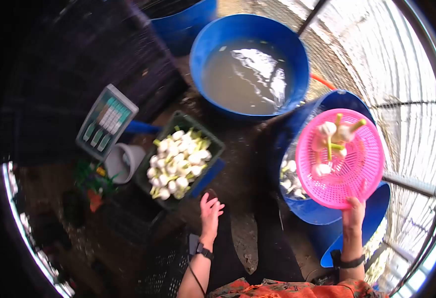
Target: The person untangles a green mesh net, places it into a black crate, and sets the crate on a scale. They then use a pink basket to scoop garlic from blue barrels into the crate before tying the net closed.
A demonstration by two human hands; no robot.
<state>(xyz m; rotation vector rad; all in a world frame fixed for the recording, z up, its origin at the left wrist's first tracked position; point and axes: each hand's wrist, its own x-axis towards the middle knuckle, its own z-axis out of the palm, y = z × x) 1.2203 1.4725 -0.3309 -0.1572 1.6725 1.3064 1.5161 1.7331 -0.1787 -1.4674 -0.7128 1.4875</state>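
Observation:
My right hand (354,213) grips the near rim of a pink plastic colander (347,191), thumb over its edge. Inside lie several white garlic bulbs (322,170) with short green stems. The colander is over a blue tub (307,212), where more garlic bulbs (292,181) show past its left side. My left hand (210,211) is empty, fingers apart, nearest the lower right corner of a dark green crate (215,144). A heap of trimmed garlic bulbs (178,161) fills that crate.
A large blue tub (198,74) of murky water stands ahead. To the left are a scale display (106,121) and a whitish bucket (123,164). A black perforated crate (163,270) sits by my left forearm. Metal bars (411,185) run along the right.

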